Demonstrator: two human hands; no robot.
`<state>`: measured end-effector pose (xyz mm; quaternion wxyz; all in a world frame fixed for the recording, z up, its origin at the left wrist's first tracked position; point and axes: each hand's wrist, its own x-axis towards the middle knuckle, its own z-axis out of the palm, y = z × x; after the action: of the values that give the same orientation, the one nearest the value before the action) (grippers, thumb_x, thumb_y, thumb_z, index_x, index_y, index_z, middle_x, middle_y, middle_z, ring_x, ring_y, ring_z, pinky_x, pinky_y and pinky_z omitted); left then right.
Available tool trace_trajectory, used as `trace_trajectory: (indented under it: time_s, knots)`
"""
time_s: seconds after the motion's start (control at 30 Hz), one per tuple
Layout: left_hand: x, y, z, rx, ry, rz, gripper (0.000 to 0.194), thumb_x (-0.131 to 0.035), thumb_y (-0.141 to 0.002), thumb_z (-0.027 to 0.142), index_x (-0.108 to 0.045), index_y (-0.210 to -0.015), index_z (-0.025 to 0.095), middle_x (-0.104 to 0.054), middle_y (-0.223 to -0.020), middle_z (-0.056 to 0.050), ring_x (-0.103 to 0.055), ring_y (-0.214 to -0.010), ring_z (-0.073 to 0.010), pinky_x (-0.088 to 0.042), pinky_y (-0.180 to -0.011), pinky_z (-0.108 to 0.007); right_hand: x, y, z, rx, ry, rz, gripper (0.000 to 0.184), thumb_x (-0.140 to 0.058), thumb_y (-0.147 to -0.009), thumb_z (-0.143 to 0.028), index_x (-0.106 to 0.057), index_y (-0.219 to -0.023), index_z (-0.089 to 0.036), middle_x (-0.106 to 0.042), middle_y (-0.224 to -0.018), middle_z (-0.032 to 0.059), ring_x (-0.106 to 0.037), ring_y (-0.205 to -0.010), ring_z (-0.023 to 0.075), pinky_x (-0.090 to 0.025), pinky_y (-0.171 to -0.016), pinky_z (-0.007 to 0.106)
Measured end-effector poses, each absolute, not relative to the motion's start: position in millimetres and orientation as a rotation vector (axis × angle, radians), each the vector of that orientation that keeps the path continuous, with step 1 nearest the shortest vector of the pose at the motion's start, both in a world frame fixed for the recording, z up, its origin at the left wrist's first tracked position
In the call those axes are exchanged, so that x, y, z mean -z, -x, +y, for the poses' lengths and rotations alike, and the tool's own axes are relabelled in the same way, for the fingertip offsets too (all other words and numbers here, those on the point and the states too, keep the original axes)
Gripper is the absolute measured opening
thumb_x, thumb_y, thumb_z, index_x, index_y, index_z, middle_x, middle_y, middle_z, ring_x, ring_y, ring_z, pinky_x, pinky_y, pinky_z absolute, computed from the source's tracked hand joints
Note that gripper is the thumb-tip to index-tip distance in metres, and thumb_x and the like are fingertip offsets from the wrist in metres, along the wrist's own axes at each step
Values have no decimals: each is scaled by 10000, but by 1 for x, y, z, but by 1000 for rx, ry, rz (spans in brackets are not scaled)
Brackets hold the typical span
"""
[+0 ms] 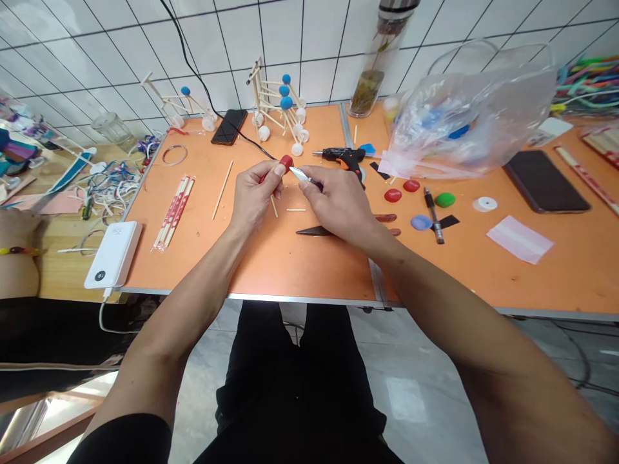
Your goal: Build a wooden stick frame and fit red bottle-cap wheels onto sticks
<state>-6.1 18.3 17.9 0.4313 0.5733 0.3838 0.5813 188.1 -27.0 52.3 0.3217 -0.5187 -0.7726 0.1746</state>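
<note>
My left hand (256, 193) is closed, pinching a small red bottle cap (287, 161) between thumb and fingers. In my right hand (338, 200) is a knife, its pale pointed blade (298, 173) up against the cap; the hand covers most of its handle. Beneath my right wrist lie scissors (313, 231), dark blades to the left and brown handles (385, 218) to the right, partly covered. Short thin wooden sticks (296, 209) rest under my hands, and a longer stick (222, 190) lies to the left.
Stick models with blue caps (285, 96) stand by the tiled wall. A black glue gun (341, 154), loose caps (393, 195), a pen (433, 216) and a plastic bag (469, 122) are to the right. Wrapped chopsticks (174, 212) and a power bank (113, 254) lie left, near another person's arm (17, 258).
</note>
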Motion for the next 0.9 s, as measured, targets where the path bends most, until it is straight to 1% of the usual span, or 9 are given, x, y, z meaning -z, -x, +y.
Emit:
trace_trajectory:
  time_s: [0.13,0.2,0.27,0.37,0.43,0.53,0.6,0.8,0.9]
  knots:
    - [-17,7,18,-1482,-1497,939,554,-973,-902,784,-866,-821,246,-629,-612,22,-526,-553,-121,-424,-566,-297,-51,-190,-23,-694,1265,-1943,326,-549,-1161,-285,-859,-1114,-195,-679,-829,23,-607,-767,223,-399,-747,360]
    - [-15,7,18,-1484,-1498,957,554,-965,-911,784,-862,-819,247,-628,-614,21,-524,-554,-124,-423,-564,-298,-49,-187,-26,-519,1329,-2001,340,-541,-1167,-286,-867,-1195,-196,-758,-918,55,-649,-836,247,-395,-754,362]
    - [-13,7,19,-1478,-1495,969,553,-956,-923,778,-858,-818,244,-622,-613,22,-521,-550,-123,-421,-559,-298,-48,-184,-31,-266,1442,-2091,406,-501,-1181,-270,-851,-1371,-195,-840,-1092,113,-700,-930,288,-396,-763,371]
    - [-11,7,20,-1485,-1503,943,577,-963,-897,804,-858,-824,241,-625,-626,20,-520,-554,-120,-428,-561,-296,-49,-181,-36,-86,1577,-2153,498,-455,-1182,-236,-781,-1555,-187,-860,-1241,170,-734,-981,324,-405,-768,384]
    - [-11,7,20,-1491,-1516,931,597,-966,-876,827,-856,-824,242,-627,-633,17,-527,-561,-123,-435,-564,-298,-51,-183,-34,-204,1529,-2121,440,-484,-1176,-245,-820,-1455,-189,-851,-1168,149,-727,-966,311,-417,-782,383]
    - [-11,8,19,-1485,-1540,950,599,-946,-895,835,-858,-832,245,-625,-632,13,-548,-566,-132,-452,-568,-302,-54,-188,-27,-626,1344,-2004,337,-532,-1160,-267,-858,-1196,-189,-757,-926,65,-667,-845,253,-419,-781,367]
    - [-10,8,19,-1488,-1550,965,590,-931,-918,827,-860,-843,246,-626,-634,13,-561,-568,-134,-461,-568,-301,-53,-190,-24,-760,1279,-1961,332,-537,-1151,-268,-860,-1157,-192,-701,-856,36,-630,-794,233,-416,-775,362]
    - [-8,8,18,-1482,-1570,1001,547,-917,-967,778,-853,-850,248,-640,-651,10,-584,-584,-137,-478,-570,-294,-45,-184,-33,-148,1538,-2144,472,-480,-1171,-229,-805,-1512,-195,-837,-1165,155,-710,-949,311,-389,-776,383]
    - [-9,7,16,-1483,-1566,974,555,-925,-953,786,-848,-847,246,-643,-665,9,-574,-589,-132,-478,-577,-293,-47,-186,-31,-272,1472,-2108,400,-514,-1159,-240,-845,-1380,-195,-824,-1083,128,-690,-909,289,-392,-764,380]
